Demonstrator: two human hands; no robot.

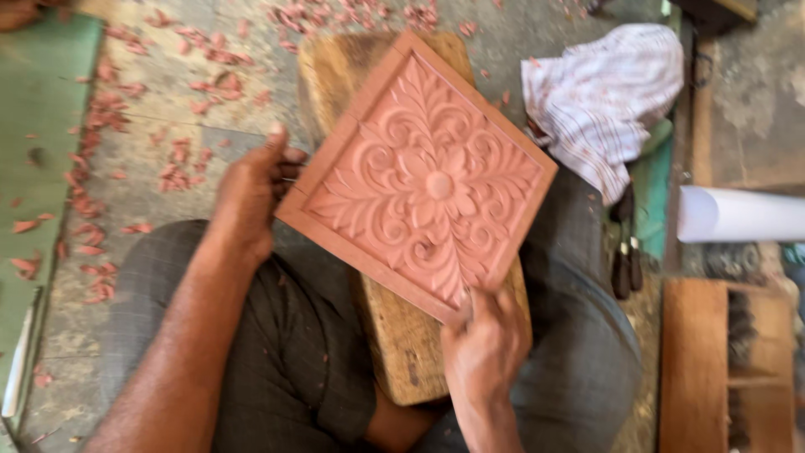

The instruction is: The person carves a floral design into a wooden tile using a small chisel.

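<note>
A square reddish wood panel point(423, 180), carved with a flower and curling leaves, lies turned like a diamond on a worn wooden block point(402, 335) between my knees. My left hand point(251, 193) grips the panel's left corner, thumb on the upper edge. My right hand point(485, 344) presses on the panel's lower edge, its fingers closed; whether it holds a small tool I cannot tell.
Reddish wood shavings point(101, 117) litter the concrete floor at the left and top. A striped cloth point(608, 96) lies at the upper right, a white paper roll point(738, 214) and a wooden box point(725, 361) at the right. Dark tool handles point(627, 260) lie beside my right leg.
</note>
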